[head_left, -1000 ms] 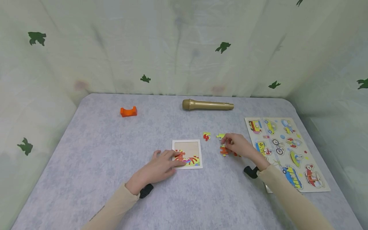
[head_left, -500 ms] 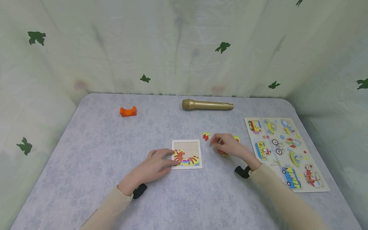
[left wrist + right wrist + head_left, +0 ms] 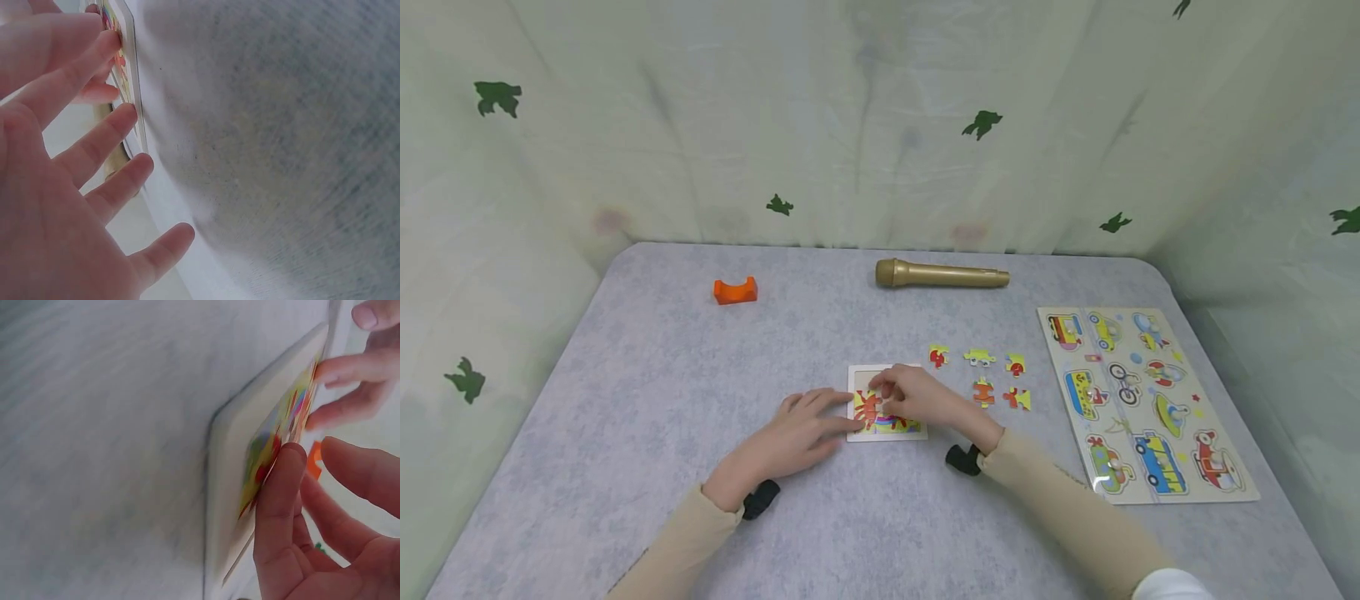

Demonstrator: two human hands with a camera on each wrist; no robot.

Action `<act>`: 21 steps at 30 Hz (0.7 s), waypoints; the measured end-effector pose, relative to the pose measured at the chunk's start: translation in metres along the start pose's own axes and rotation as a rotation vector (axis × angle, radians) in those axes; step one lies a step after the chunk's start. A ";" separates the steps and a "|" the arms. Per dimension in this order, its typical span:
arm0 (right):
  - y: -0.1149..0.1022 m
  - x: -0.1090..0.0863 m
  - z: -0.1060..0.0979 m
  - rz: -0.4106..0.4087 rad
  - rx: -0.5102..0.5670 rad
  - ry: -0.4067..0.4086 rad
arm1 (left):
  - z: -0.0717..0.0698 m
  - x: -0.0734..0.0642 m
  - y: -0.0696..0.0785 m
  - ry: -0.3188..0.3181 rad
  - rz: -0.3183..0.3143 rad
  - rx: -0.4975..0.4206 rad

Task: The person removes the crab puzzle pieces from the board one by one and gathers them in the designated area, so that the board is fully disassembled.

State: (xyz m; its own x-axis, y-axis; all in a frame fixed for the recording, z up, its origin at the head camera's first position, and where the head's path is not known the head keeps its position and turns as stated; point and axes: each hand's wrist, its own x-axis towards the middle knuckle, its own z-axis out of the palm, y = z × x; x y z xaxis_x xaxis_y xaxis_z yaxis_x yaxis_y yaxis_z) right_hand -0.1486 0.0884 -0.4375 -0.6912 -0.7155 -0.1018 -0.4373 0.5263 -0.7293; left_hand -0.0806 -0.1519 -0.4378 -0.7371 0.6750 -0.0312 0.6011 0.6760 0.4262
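Note:
A small square puzzle tray with a white frame lies mid-table, its lower part filled with red, yellow and rainbow-coloured pieces. My left hand rests at its left side, fingers spread and nearly straight; in the left wrist view the fingertips are along the frame's edge. Above the tray, my right hand pinches a jigsaw piece, mostly hidden behind the fingers. The right wrist view shows the thumb low against the picture. Several loose jigsaw pieces, such as a red and yellow one, lie right of the tray.
A large wooden vehicle puzzle board lies at the right. A gold toy microphone is at the back, and an orange curved block at the back left. A pale curtain hangs behind the table.
My right hand has moved left from the loose pieces to above the tray, uncovering the pieces beneath it. My left hand has drawn back slightly to the left.

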 end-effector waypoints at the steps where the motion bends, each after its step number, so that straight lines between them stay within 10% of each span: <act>1: -0.002 0.002 0.002 -0.003 -0.026 -0.004 | 0.000 0.000 0.000 0.000 0.001 -0.001; 11: -0.013 0.009 0.010 0.088 -0.126 0.012 | -0.003 0.001 0.002 0.005 0.003 -0.014; 21: -0.008 0.010 0.015 0.083 0.051 0.071 | -0.003 0.003 0.002 0.007 -0.007 -0.037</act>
State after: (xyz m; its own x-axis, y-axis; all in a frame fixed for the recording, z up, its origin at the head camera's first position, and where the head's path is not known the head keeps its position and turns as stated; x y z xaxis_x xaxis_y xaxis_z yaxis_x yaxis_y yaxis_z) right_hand -0.1435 0.0706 -0.4431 -0.7635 -0.6353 -0.1161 -0.3483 0.5565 -0.7543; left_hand -0.0820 -0.1493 -0.4345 -0.7438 0.6678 -0.0278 0.5838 0.6695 0.4593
